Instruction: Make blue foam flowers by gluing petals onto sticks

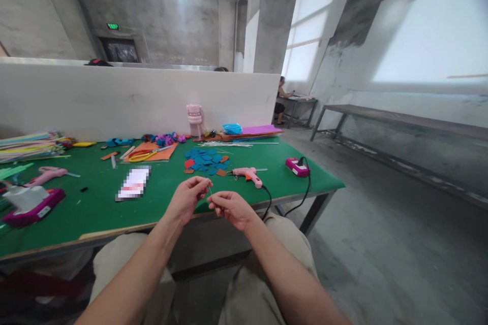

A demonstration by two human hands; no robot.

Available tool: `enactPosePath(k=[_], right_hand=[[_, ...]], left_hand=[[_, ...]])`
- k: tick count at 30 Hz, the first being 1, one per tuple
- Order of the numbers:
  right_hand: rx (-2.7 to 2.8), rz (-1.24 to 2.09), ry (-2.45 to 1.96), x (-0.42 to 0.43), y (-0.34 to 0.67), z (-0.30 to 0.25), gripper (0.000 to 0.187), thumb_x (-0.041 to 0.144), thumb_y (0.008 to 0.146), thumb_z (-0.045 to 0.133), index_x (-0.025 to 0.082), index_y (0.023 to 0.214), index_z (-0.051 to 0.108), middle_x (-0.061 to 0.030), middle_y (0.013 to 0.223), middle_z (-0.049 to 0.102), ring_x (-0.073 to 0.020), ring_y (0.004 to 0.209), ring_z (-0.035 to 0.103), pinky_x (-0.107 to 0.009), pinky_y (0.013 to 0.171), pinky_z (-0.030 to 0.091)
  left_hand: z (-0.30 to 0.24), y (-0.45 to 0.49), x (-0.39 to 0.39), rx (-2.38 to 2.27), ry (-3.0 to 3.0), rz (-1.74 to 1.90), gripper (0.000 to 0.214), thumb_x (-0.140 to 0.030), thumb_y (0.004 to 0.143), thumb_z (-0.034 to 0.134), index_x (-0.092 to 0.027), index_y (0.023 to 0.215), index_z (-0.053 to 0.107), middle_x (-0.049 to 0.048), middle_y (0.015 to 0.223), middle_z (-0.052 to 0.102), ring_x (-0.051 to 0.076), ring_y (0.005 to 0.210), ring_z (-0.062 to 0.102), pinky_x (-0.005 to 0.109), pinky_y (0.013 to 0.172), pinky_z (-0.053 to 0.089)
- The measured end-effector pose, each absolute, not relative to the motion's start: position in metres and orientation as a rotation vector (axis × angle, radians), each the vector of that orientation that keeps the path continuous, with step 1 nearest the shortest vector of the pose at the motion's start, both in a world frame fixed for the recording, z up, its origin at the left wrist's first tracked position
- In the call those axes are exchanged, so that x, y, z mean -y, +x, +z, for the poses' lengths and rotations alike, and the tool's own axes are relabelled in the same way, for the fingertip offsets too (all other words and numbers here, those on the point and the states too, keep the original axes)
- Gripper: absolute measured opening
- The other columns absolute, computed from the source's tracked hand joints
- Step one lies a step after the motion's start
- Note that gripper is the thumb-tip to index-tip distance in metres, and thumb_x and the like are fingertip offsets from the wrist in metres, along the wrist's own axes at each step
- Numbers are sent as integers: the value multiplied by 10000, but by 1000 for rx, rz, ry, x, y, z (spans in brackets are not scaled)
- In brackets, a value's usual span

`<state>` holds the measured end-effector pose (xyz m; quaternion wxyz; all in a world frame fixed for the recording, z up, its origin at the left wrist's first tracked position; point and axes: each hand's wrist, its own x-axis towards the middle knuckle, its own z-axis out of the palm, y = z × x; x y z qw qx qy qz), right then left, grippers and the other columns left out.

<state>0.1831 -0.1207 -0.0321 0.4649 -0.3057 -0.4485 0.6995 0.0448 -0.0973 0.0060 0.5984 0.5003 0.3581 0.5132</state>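
Note:
My left hand [186, 199] and my right hand [231, 208] meet just over the front edge of the green table [99, 210]. Both are pinched on a thin green wire or stick [210, 191] held between them. The fingertips of the two hands nearly touch. A pink glue gun [247, 174] lies on the table just beyond my right hand, its black cord running off the edge. Blue and red felt pieces [206, 160] lie in a heap behind it.
Yellow scissors [147, 154] rest on an orange sheet. A second pink glue gun [46, 175], a magenta box [32, 205] and a magenta power strip [297, 166] sit on the table. A white partition [114, 99] backs it. A person [282, 99] sits far off.

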Motion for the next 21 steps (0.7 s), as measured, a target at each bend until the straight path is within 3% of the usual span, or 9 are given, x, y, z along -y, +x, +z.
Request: enactPosePath(k=[4,7,9,11,14,19,21], right_hand=[[1363,1616,-873,122,181,-34,360,400,663,638,183,950,630,-32,829,622,-38,523,471,-165,481,369],[1491,1471,-985,120,185,-34,496,422,635,650,239,1086,554,-32,948,596,-69,575,515,-189,484,406],[1527,1367,-1064,115,191,-31,396,450,669,604,199,975,612,-35,874,610,-78,562,514,-189,465,397],[1575,1269,-1098,106,199,-24,335,466,716,540,165,818,644,-37,774,626,-84,541,501,-186,441,370],[1643,1054,-1120,83,210,-7,311,450,756,493,178,812,631,-29,758,644,-95,533,500,-197,439,350],[2202,157,-1604,23,204,17,281,337,839,393,187,868,629,-49,827,658,-148,768,558,-249,659,372],[2333,15,-1678,-1,195,17,216,271,806,452,188,858,644,-81,860,657,-196,866,544,-297,734,343]], left_hand=[[16,29,92,-754,1014,1384,179,-306,680,633,-166,735,537,4,676,598,112,672,566,224,608,446],[27,13,84,-657,1017,1425,160,-316,718,596,-207,804,516,-59,544,494,66,488,498,181,478,410],[34,3,75,-654,1082,1365,165,-317,726,586,-206,830,521,-81,501,417,20,359,345,125,352,269],[40,-4,60,-716,1159,1288,176,-298,704,611,-175,806,539,-79,499,394,7,345,282,119,323,187],[46,-8,34,-816,1254,1258,182,-269,666,645,-132,750,560,-46,542,453,12,390,340,127,344,226],[33,-4,5,-810,1218,1407,196,-308,675,618,-165,797,563,-33,576,518,44,441,431,153,408,313],[21,-1,3,-868,1195,1413,214,-325,657,628,-163,782,565,-39,556,514,38,412,406,150,390,281]])
